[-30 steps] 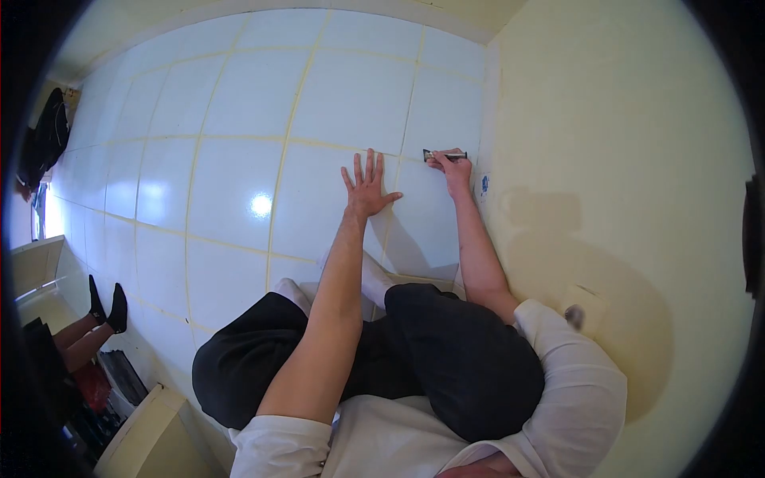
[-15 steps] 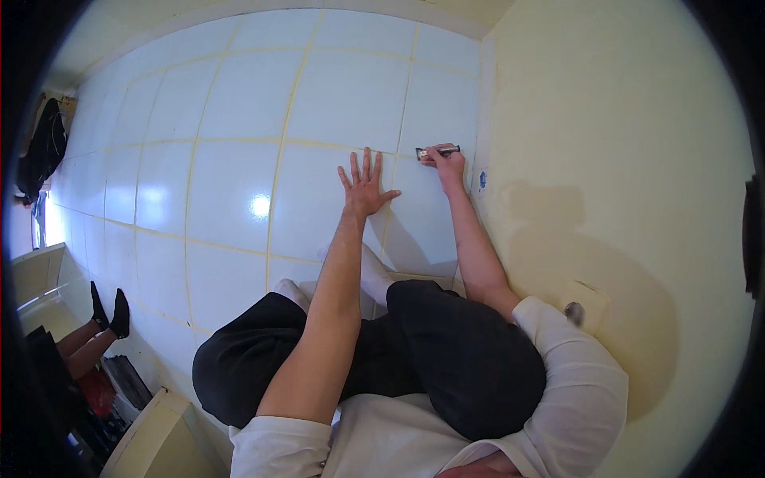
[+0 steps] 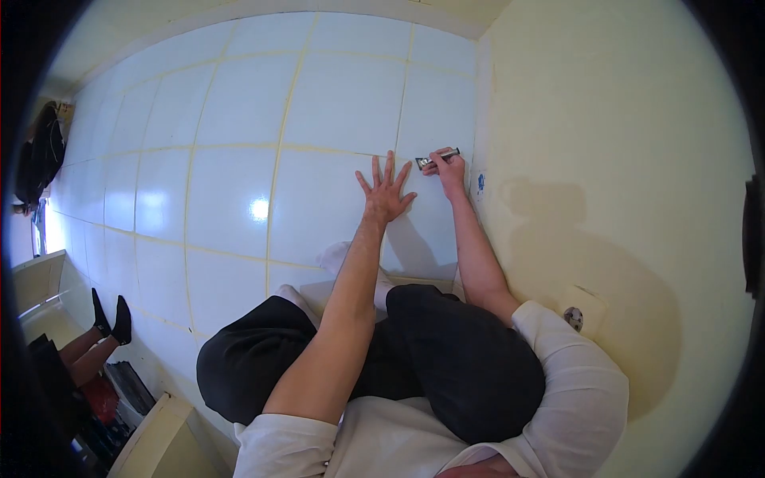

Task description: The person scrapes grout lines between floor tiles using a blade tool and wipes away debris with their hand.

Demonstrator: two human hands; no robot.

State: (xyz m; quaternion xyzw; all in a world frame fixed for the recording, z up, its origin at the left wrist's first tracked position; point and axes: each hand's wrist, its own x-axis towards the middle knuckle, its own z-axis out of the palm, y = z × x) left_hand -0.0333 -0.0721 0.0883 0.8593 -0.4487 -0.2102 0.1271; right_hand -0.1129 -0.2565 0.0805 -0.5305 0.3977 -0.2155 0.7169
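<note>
My left hand (image 3: 386, 199) lies palm down on the pale glossy floor tiles (image 3: 343, 99), fingers spread, with nothing in it. Its fingertips reach close to a yellowish grout line. To the right of it, my right hand (image 3: 450, 171) is closed around a small scraper-like tool (image 3: 423, 164) with a metallic head and a dark handle end. The head points left, low over the tile near a grout crossing; whether its edge touches the tile I cannot tell. My fingers hide the middle of the handle.
A cream wall (image 3: 629, 119) rises close on my right, with a blue mark (image 3: 481, 182) low down and a round fitting (image 3: 573, 319). My knees are folded below my arms. At the left, another person's black-socked feet (image 3: 121, 320) rest near a cream ledge (image 3: 163, 434).
My left hand has shifted right across the tiles, closer to the tool. My right hand and the tool have moved only slightly, the head now a little lower in view.
</note>
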